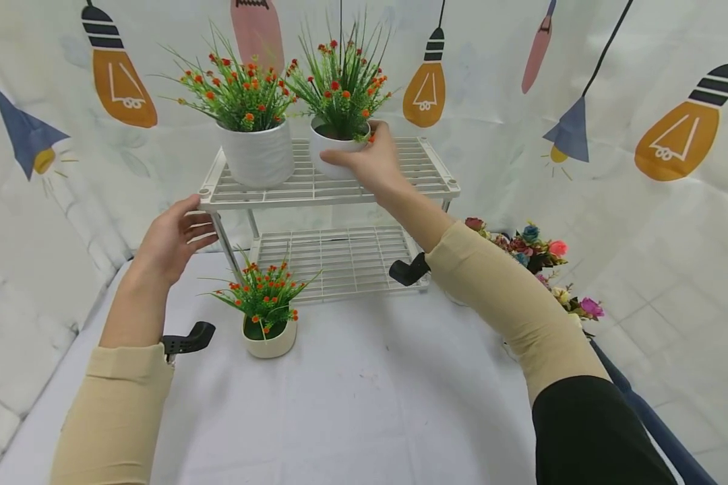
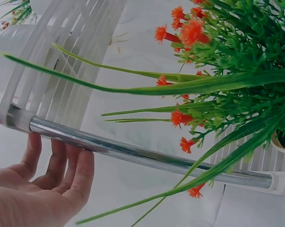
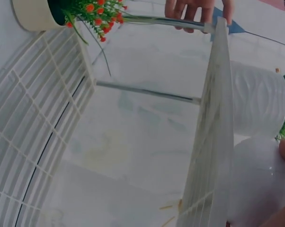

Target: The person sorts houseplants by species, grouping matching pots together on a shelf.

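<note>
White smaller pot (image 1: 327, 145), red-orange flowers, sits on the upper tier of the white rack (image 1: 306, 200), just right of the wider ridged pot (image 1: 257, 158). Right hand (image 1: 370, 158) grasps it; left hand (image 1: 172, 236) grips the rack's front-left corner. Cream pot (image 1: 269, 345) stands below, near the left post.
</note>
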`<action>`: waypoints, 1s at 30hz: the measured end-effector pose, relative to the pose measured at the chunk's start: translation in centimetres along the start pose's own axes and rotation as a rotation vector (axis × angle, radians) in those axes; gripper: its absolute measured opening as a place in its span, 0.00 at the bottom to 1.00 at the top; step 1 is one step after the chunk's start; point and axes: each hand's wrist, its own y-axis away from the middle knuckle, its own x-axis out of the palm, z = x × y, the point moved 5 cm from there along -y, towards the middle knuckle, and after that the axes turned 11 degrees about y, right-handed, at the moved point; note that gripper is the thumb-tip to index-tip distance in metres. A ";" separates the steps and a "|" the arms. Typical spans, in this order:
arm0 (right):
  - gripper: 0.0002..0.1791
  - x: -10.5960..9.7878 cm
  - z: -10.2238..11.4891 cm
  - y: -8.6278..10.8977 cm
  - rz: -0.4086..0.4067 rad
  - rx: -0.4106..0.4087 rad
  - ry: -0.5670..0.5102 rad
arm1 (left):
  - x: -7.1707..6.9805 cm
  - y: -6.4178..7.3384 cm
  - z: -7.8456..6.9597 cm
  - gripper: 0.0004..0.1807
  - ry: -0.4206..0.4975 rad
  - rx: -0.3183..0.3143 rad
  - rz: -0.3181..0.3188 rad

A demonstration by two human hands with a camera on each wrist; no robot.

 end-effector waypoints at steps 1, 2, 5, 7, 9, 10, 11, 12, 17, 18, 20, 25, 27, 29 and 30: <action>0.57 0.2 0.1 -0.2 -0.007 0.000 0.029 | 0.0 0.0 0.0 0.19 -0.003 -0.001 -0.006; 0.58 0.3 0.1 -0.4 -0.019 -0.002 0.064 | 0.0 0.0 -0.1 0.19 -0.007 -0.002 -0.011; 0.59 0.7 0.0 -1.1 -0.040 -0.002 0.134 | -0.1 -0.1 -0.1 0.19 -0.017 -0.006 -0.020; 0.59 0.9 -0.2 -1.4 -0.036 0.003 0.162 | -0.2 -0.2 -0.2 0.19 -0.020 -0.007 -0.023; 0.59 1.1 -0.6 -1.7 -0.028 0.001 0.173 | -0.3 -0.2 -0.2 0.19 -0.025 -0.006 -0.027; 0.59 1.2 -0.7 -1.9 -0.025 -0.001 0.175 | -0.3 -0.2 -0.3 0.20 -0.026 -0.007 -0.030; 0.58 1.2 -0.9 -2.0 -0.026 -0.007 0.176 | -0.3 -0.2 -0.3 0.20 -0.027 -0.008 -0.035; 0.58 1.2 -1.0 -2.2 -0.031 -0.012 0.176 | -0.3 -0.3 -0.4 0.20 -0.038 -0.009 -0.042; 0.58 1.0 -1.5 -2.7 -0.072 -0.038 0.179 | -0.2 -0.6 -0.6 0.21 -0.080 -0.031 -0.075; 0.58 1.0 -1.5 -2.7 -0.077 -0.038 0.174 | -0.1 -0.7 -0.6 0.21 -0.086 -0.035 -0.079; 0.59 0.8 -1.7 -2.7 -0.091 -0.031 0.160 | -0.1 -0.7 -0.6 0.21 -0.082 -0.046 -0.080; 0.55 -0.2 -2.0 -1.8 -0.195 -0.068 0.042 | -0.1 -1.0 -0.6 0.21 -0.078 -0.051 -0.082; 0.52 -0.6 -2.0 -1.2 -0.244 -0.128 0.002 | -0.2 -1.1 -0.6 0.21 -0.071 -0.049 -0.084; 0.49 -0.9 -1.9 -0.3 -0.280 -0.200 -0.007 | -0.2 -1.1 -0.7 0.20 -0.069 -0.047 -0.087; 0.47 -1.0 -1.8 0.2 -0.290 -0.234 -0.011 | -0.3 -1.1 -0.7 0.19 -0.065 -0.046 -0.088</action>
